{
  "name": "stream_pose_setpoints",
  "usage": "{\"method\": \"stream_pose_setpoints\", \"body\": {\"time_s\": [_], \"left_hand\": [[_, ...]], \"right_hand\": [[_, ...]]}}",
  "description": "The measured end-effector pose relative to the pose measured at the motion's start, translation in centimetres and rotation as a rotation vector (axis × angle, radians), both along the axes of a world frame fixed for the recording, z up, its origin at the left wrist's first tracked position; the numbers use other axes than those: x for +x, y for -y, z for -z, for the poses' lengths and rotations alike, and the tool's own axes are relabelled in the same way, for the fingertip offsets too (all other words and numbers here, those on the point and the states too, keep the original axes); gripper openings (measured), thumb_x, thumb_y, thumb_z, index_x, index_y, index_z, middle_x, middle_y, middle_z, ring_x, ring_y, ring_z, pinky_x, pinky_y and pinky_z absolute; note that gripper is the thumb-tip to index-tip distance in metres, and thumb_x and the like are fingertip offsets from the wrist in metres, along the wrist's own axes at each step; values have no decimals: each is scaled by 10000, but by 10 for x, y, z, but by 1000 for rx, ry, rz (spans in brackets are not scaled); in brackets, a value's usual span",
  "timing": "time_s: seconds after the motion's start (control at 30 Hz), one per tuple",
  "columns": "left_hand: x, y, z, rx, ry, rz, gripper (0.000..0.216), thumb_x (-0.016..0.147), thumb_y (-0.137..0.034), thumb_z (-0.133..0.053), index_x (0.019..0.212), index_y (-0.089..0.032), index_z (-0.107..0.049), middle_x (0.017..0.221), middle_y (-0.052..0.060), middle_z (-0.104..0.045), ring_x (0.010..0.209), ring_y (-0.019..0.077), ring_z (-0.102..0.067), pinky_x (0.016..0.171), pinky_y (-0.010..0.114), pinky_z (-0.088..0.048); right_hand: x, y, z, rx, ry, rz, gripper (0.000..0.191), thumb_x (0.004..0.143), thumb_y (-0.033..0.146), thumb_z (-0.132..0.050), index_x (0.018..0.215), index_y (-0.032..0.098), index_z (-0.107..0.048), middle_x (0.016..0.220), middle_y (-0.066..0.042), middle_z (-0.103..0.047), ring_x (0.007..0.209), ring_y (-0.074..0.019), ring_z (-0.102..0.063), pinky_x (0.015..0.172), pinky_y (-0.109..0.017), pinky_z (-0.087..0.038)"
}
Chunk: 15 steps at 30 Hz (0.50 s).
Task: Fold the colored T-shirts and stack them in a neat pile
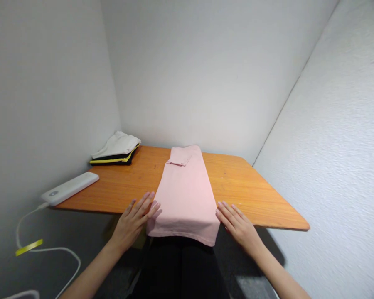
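On table (252, 195): 1 cloth (185, 195), L hand (134, 224), R hand (238, 224).

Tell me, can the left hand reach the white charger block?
Probably yes. The left hand lies flat beside the pink cloth, and only bare table lies between it and the white charger block.

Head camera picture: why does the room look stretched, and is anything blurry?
Head view: the wide lens splays the walls and skews the table; light is soft, no glare on the pink cloth; deep shadow under the table; the right wall smears near the corner; left hand and right hand are sharp.
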<state>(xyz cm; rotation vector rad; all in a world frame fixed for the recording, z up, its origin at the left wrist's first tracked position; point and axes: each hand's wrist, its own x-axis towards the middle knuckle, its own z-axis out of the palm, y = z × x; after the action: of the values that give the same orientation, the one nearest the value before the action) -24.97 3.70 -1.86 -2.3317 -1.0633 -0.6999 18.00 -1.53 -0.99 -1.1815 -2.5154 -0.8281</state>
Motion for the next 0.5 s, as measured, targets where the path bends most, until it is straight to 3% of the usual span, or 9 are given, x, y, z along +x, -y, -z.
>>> {"method": "stream_pose_setpoints", "body": {"time_s": [0.1,0.2,0.37,0.5], "left_hand": [[13,-5,7,64,27,-46,530,983,-129,-317,1481,-308,-332,1525,55,-372,1435,165,-272,1162,448,178],[17,-7,16,140,90,-16,491,991,-119,-322,1434,-314,-408,1465,61,-465,1400,168,-348,1134,486,225],[13,-6,13,194,238,143,348,983,-137,-420,1242,-296,-590,1325,36,-617,1310,161,-487,1184,475,87],[11,3,-4,56,215,352,166,972,-251,-488,1068,-243,-623,1274,36,-657,1309,175,-492,1182,387,-149]], "right_hand": [[-18,-9,3,75,3,14,500,957,67,-392,1439,199,-420,1509,-100,-371,1419,-265,-269,1150,-482,-304],[-33,-14,1,138,-2,3,445,972,86,-407,1397,199,-474,1483,-108,-414,1408,-273,-294,1145,-492,-307],[-40,-14,-2,141,-38,-145,401,979,129,-453,1359,236,-519,1463,-79,-453,1393,-271,-332,1128,-483,-338],[-41,-2,-6,34,-210,-220,376,1005,214,-413,1364,260,-514,1430,-80,-498,1362,-254,-393,1061,-456,-423]]}}
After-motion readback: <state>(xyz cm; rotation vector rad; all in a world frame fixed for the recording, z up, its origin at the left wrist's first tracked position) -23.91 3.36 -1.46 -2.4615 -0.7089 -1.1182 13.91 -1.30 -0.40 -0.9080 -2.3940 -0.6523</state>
